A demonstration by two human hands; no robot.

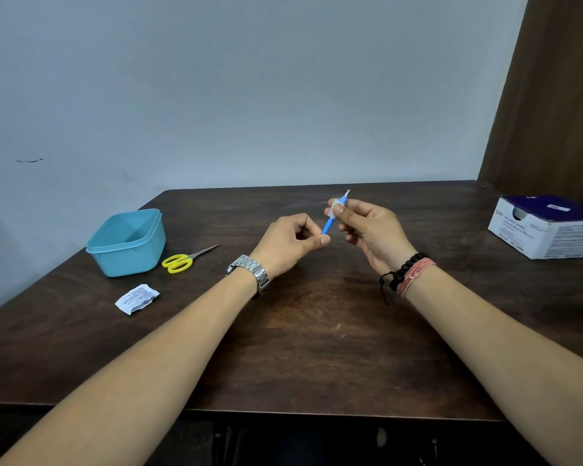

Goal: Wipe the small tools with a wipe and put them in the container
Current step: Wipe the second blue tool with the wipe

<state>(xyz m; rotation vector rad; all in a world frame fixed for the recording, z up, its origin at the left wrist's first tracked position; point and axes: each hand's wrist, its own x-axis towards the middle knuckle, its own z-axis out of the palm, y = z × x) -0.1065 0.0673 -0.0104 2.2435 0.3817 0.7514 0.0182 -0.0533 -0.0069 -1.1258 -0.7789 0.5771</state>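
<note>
Mid-task, first tool by the look of it. Left hand (292, 243) pinches the lower end of a small blue-handled tool (327, 225), held up over the middle of the bench (317, 348). Right hand (367, 230) pinches a small white wipe (334, 207) round the upper part of the handle, just below the thin metal tip, which points up and away. Both hands closed on what they hold; neither free.

Teal container (127, 242) stands open at far left, lid not seen; what shows of its inside looks bare, so likely nothing deposited yet. Yellow-handled scissors (182, 261) lie just right of it, apart from it, untouched — judged still to be wiped. Torn white sachet (137, 298) lies nearer, left of centre; probably the wipe's wrapper.

Left to do: finish this tool, drop it in, then the scissors.

Writing: white-and-navy carton (546, 227) at far right bears "BD" and what reads as "Alcohol Swabs"; finer lines illegible. Sachet print too small to read.
</note>
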